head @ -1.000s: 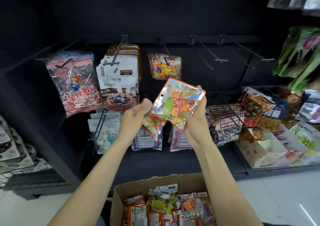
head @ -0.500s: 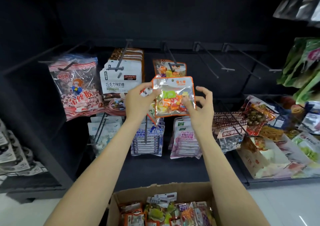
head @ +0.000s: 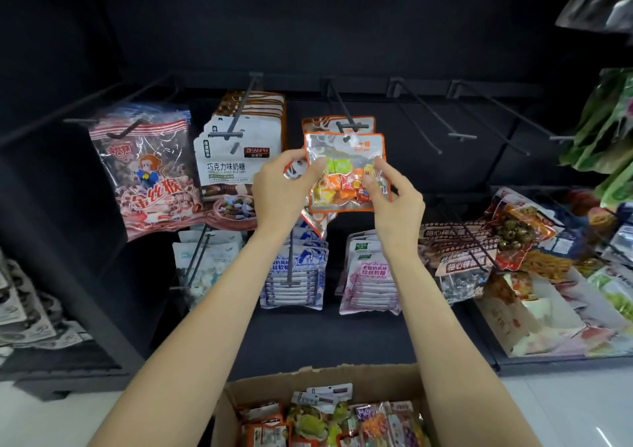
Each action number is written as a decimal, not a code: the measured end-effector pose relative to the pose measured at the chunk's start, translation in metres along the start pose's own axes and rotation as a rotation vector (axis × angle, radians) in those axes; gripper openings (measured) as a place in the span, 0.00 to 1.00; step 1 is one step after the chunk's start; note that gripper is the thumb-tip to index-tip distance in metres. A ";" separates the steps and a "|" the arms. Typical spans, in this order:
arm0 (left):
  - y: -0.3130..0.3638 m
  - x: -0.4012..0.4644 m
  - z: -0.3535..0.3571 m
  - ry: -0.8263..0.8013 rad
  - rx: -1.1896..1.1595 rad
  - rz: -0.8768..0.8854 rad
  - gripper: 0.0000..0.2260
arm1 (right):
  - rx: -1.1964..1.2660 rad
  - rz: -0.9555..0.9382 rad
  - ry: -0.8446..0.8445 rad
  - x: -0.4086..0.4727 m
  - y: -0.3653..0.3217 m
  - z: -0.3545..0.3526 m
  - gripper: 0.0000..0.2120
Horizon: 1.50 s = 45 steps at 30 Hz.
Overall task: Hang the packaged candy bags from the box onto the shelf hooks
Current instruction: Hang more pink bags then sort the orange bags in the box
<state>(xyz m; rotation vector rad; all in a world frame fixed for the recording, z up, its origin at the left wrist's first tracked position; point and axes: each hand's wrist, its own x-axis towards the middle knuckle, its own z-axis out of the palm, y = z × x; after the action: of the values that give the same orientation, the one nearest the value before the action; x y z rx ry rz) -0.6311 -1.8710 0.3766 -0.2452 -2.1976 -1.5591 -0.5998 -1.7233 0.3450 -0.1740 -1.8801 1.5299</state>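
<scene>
An orange-edged clear candy bag [head: 346,172] with colourful sweets is held upright in both hands. My left hand [head: 281,189] pinches its left edge and my right hand [head: 394,199] pinches its right side. The bag's top hole sits just below the tip of a black shelf hook [head: 352,126], where a matching bag [head: 337,124] hangs behind it. The open cardboard box [head: 267,383] at the bottom holds several more candy bags [head: 329,419].
White chocolate-candy packs [head: 236,158] and a red striped bag [head: 144,169] hang to the left. Two bare hooks [head: 462,135] [head: 561,137] stick out to the right. Lower hooks carry blue [head: 294,275] and pink [head: 371,275] packs. Snack bins [head: 548,309] lie at the right.
Both hands turned the bag from tilted to upright and lifted it up and forward to the hook tip. The camera has moved closer to the shelf.
</scene>
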 end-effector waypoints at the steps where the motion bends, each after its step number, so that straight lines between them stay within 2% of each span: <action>1: -0.002 -0.001 0.000 -0.012 0.023 -0.011 0.15 | -0.016 0.011 -0.003 0.001 0.002 0.001 0.17; 4: -0.010 -0.005 -0.001 -0.049 0.065 -0.022 0.15 | -0.098 -0.044 0.016 0.008 0.003 0.004 0.17; 7: -0.021 -0.012 -0.007 -0.119 0.141 -0.062 0.09 | -0.222 -0.116 0.012 0.030 0.002 0.013 0.16; 10: -0.030 -0.016 -0.018 -0.219 0.227 -0.118 0.09 | -0.426 -0.159 0.000 0.054 0.007 0.025 0.15; 12: -0.029 -0.014 -0.027 -0.273 0.216 -0.103 0.11 | -0.614 -0.179 -0.014 0.064 0.010 0.031 0.15; 15: -0.018 -0.014 -0.039 -0.340 0.073 -0.043 0.11 | -0.823 -0.184 -0.092 0.064 0.010 0.031 0.20; 17: -0.015 -0.017 -0.043 -0.307 -0.067 -0.042 0.11 | -0.765 -0.254 -0.052 0.045 0.006 0.022 0.21; 20: -0.011 -0.021 -0.044 -0.216 -0.213 -0.129 0.14 | -0.419 -0.375 -0.047 -0.011 -0.012 0.006 0.16; 22: -0.008 -0.025 -0.044 -0.281 -0.184 -0.078 0.20 | -0.270 -0.333 -0.176 -0.038 -0.021 -0.004 0.18; 24: -0.001 -0.028 -0.044 -0.408 -0.115 0.040 0.27 | -0.132 -0.224 -0.368 -0.046 -0.025 -0.013 0.25; 26: 0.006 -0.029 -0.041 -0.457 -0.065 0.095 0.30 | -0.062 -0.195 -0.502 -0.043 -0.027 -0.022 0.31; 28: 0.008 -0.028 -0.035 -0.388 -0.085 0.065 0.30 | 0.008 -0.195 -0.472 -0.037 -0.024 -0.028 0.29; 31: 0.011 -0.029 -0.026 -0.295 -0.370 -0.109 0.27 | 0.149 -0.131 -0.288 -0.023 -0.020 -0.031 0.21; 32: 0.011 -0.030 -0.023 -0.296 -0.405 -0.100 0.25 | 0.147 -0.125 -0.248 -0.016 -0.018 -0.030 0.19; 36: 0.009 -0.032 -0.011 -0.358 -0.179 0.141 0.26 | 0.049 -0.210 -0.217 0.006 -0.014 -0.018 0.19; 40: 0.005 -0.020 -0.005 -0.290 -0.153 0.113 0.27 | -0.010 -0.218 -0.225 0.024 -0.009 -0.004 0.21; 45: 0.000 -0.012 0.003 -0.288 -0.094 0.074 0.28 | -0.037 -0.152 -0.220 0.033 0.003 0.002 0.20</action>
<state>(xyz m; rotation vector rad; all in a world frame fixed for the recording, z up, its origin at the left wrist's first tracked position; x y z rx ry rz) -0.6212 -1.8675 0.3703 -0.6067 -2.2974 -1.6762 -0.6263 -1.7072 0.3563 0.1241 -2.0423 1.4593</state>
